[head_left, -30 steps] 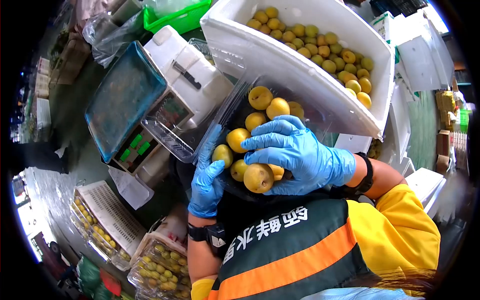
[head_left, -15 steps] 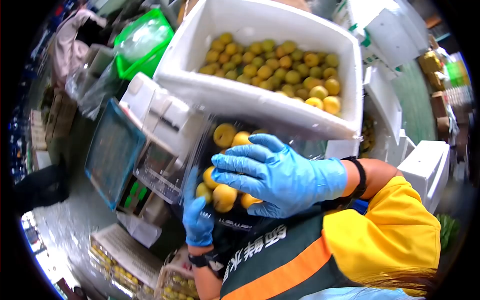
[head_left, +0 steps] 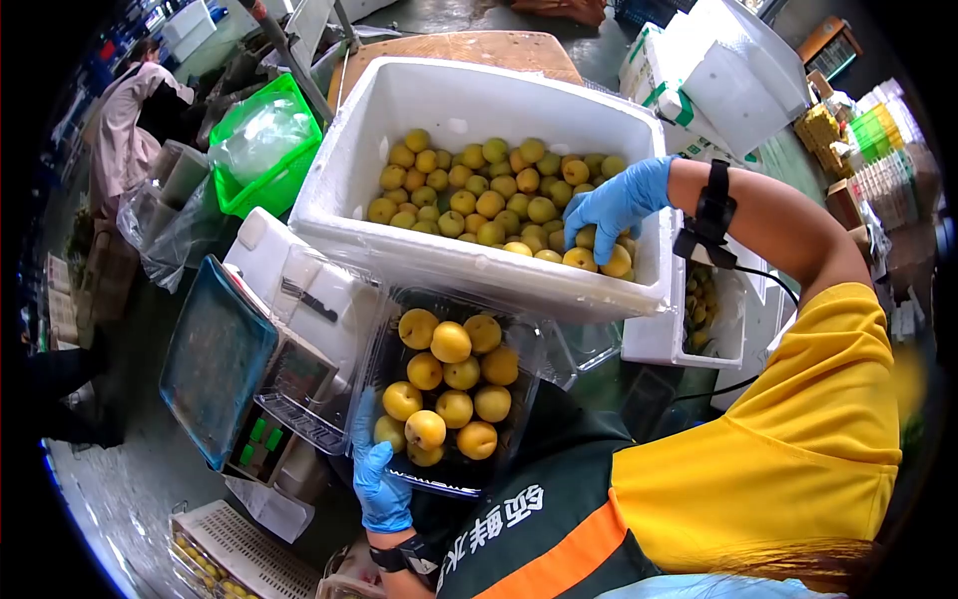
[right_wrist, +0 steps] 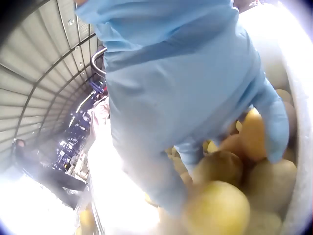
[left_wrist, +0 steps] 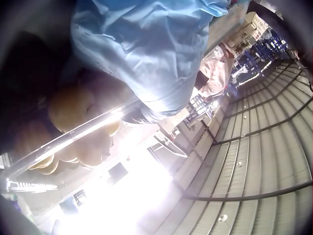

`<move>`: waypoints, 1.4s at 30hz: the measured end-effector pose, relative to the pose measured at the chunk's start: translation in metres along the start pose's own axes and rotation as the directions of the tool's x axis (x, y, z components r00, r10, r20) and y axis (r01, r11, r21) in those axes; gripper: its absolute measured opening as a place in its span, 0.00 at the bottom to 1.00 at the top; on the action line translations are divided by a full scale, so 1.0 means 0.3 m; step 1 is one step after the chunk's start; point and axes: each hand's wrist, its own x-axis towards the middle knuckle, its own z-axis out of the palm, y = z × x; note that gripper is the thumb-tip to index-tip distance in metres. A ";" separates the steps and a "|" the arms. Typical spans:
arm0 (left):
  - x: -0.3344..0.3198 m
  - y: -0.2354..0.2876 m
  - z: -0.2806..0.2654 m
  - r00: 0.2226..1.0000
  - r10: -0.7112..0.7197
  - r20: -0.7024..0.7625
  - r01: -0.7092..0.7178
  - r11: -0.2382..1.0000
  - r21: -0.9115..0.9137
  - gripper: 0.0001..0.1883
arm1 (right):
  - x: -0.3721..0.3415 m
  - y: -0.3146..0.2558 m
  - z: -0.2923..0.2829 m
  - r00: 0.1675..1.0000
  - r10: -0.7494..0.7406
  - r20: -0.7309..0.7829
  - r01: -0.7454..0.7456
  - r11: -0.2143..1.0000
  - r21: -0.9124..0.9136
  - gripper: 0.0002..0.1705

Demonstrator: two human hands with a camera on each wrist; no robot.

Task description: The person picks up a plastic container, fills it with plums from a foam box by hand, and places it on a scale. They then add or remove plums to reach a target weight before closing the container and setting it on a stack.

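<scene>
At the near left, my blue-gloved left hand [head_left: 381, 489] grips the left edge of a clear plastic fruit punnet [head_left: 529, 424]. Inside it sit several round yellow fruits [head_left: 454, 409], plum-like in look. The left wrist view shows the glove [left_wrist: 146, 49] at the punnet's shiny rim [left_wrist: 78, 132]. My gloved right hand [head_left: 621, 208] reaches down into the right end of a white foam box [head_left: 449, 255], which holds many yellow-green fruits [head_left: 489, 205]. In the right wrist view, its thumb and fingers are spread among the fruits, with the thumb against an orange-yellow fruit [right_wrist: 253, 134].
A scale with a blue-rimmed pan [head_left: 220, 359] stands at the left, beside a white foam block bearing a knife [head_left: 309, 298]. Behind them is a green basket [head_left: 261, 150] with plastic bags. A smaller foam box [head_left: 659, 339] sits at the right. A person [head_left: 130, 130] is at the back left.
My right hand has moved from over the punnet up and right into the foam box. The fruits in the punnet are now uncovered. My left hand stays at the punnet's edge.
</scene>
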 end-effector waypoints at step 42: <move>-0.022 0.011 -0.003 1.000 -0.003 0.017 0.004 0.997 -0.078 0.38 | -0.106 -0.164 0.035 0.476 -0.443 -0.760 0.459 0.862 -0.215 0.23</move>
